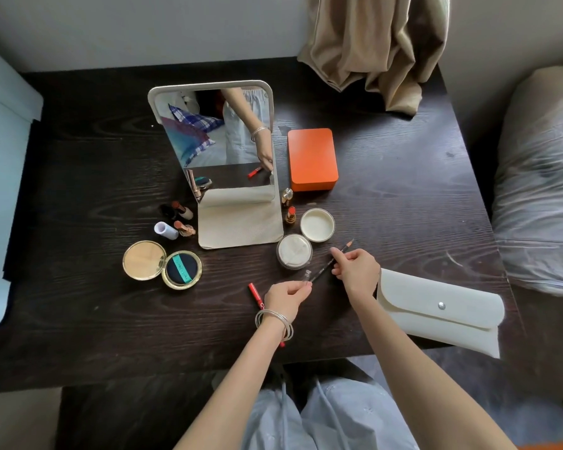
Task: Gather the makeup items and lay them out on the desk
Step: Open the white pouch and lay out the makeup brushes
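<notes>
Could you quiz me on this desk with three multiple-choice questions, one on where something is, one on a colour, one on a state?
1. Where is the white pouch?
A. at the desk's right edge
B. behind the mirror
C. on the box

2. What colour is the box?
A. blue
B. orange
C. green

3. How is the gold compact?
A. shut
B. open
C. stood on edge

Answers: 1 A, it lies flat past the right hand. 2 B, its lid is plainly orange beside the mirror. 3 B, both halves lie open, puff showing.
</notes>
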